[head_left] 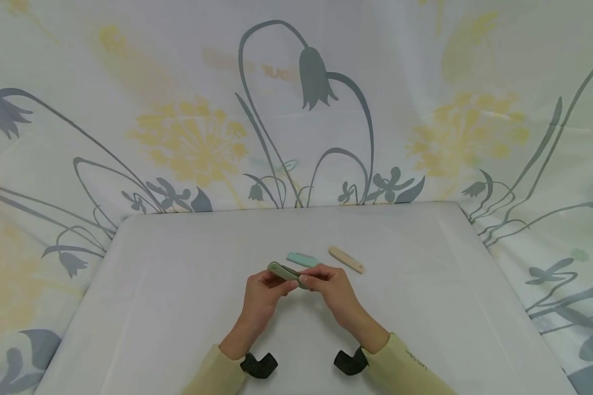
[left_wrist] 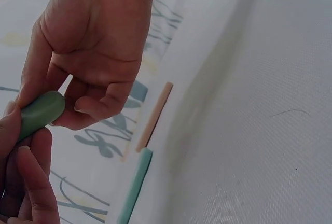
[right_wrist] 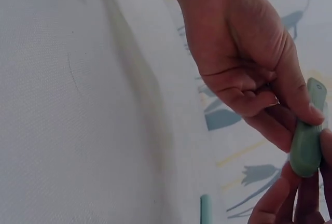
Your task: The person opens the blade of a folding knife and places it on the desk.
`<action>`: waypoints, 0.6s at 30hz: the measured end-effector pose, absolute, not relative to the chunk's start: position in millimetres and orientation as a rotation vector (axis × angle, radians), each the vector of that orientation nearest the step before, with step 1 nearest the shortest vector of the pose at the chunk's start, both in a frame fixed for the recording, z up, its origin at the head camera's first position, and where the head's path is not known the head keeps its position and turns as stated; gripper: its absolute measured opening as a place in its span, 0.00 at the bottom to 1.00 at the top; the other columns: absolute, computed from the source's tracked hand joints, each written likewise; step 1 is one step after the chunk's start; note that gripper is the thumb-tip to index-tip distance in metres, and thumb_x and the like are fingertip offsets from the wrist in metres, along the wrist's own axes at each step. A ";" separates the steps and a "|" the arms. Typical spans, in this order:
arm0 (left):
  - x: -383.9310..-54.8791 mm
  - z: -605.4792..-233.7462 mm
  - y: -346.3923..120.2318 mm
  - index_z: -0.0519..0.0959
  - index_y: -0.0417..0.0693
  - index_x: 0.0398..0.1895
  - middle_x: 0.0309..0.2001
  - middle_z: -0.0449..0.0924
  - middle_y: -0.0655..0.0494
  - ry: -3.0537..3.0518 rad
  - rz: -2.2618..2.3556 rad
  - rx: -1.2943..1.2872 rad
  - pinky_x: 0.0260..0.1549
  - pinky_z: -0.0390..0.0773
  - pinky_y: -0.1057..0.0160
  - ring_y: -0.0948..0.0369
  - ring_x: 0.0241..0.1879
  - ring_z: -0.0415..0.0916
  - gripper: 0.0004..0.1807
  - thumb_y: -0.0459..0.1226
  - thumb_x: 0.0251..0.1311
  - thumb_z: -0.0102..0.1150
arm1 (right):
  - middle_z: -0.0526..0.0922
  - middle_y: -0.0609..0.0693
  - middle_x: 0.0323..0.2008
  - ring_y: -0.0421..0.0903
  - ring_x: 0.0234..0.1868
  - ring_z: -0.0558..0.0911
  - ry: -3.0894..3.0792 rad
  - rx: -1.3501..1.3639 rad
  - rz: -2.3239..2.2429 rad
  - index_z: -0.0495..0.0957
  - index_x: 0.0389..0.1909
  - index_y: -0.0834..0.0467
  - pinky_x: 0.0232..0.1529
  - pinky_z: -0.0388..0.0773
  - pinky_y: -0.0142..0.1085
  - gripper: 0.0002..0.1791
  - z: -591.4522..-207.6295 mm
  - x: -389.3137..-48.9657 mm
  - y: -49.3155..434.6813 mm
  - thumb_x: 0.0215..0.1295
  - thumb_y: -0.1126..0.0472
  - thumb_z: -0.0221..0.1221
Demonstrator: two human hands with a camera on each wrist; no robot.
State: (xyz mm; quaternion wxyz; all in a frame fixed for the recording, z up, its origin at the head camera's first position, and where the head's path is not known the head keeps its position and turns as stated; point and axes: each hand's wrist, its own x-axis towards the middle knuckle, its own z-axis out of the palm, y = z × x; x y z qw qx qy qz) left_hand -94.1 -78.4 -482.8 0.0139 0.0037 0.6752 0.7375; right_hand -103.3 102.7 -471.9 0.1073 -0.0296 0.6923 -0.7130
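Both hands hold a slim green folding knife (head_left: 280, 270) with rounded ends, raised over the white table. My left hand (head_left: 262, 299) pinches one end between thumb and fingers. At the other end, my right hand (head_left: 337, 288) pinches with its thumb on the near face. A dark strip shows along the knife's upper edge in the head view. In the right wrist view, a small hole marks one end of the green handle (right_wrist: 306, 151). Just beyond the hands lies a mint-coloured knife-like piece (head_left: 301, 259), partly covered by the right fingers. A beige one (head_left: 346, 259) lies to its right.
The white tabletop (head_left: 178, 307) spreads around the hands. Flower-patterned cloth (head_left: 188, 137) rises behind its far edge and along both sides. Black curved wrist mounts (head_left: 259, 366) stick out inward from the pale yellow sleeves (head_left: 405, 362).
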 end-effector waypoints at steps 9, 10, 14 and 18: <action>-90.4 -480.3 -84.3 0.87 0.40 0.39 0.34 0.87 0.50 2.222 2.189 0.107 0.26 0.78 0.66 0.60 0.29 0.82 0.12 0.32 0.51 0.75 | 0.84 0.48 0.33 0.45 0.38 0.77 2.180 -0.014 -2.024 0.86 0.36 0.63 0.43 0.74 0.39 0.07 -467.6 -101.8 104.3 0.63 0.63 0.67; -90.0 -480.1 -85.1 0.87 0.41 0.40 0.34 0.87 0.51 2.244 2.168 0.118 0.26 0.78 0.66 0.60 0.29 0.82 0.12 0.33 0.51 0.76 | 0.84 0.49 0.32 0.45 0.38 0.78 2.188 -0.013 -2.017 0.86 0.37 0.64 0.42 0.75 0.39 0.06 -468.3 -101.5 104.3 0.63 0.63 0.67; -89.4 -480.9 -86.8 0.85 0.43 0.43 0.34 0.86 0.52 2.318 2.122 0.125 0.30 0.81 0.64 0.59 0.32 0.83 0.16 0.35 0.51 0.76 | 0.84 0.48 0.30 0.44 0.36 0.80 2.218 0.002 -2.005 0.86 0.38 0.64 0.39 0.76 0.38 0.07 -470.6 -99.4 103.3 0.64 0.64 0.67; -89.9 -481.5 -87.4 0.81 0.45 0.48 0.34 0.86 0.52 2.369 2.113 0.135 0.34 0.82 0.64 0.57 0.34 0.84 0.21 0.34 0.50 0.77 | 0.83 0.50 0.30 0.45 0.35 0.80 2.232 0.010 -2.005 0.86 0.38 0.63 0.39 0.76 0.39 0.06 -471.6 -98.9 104.3 0.64 0.64 0.66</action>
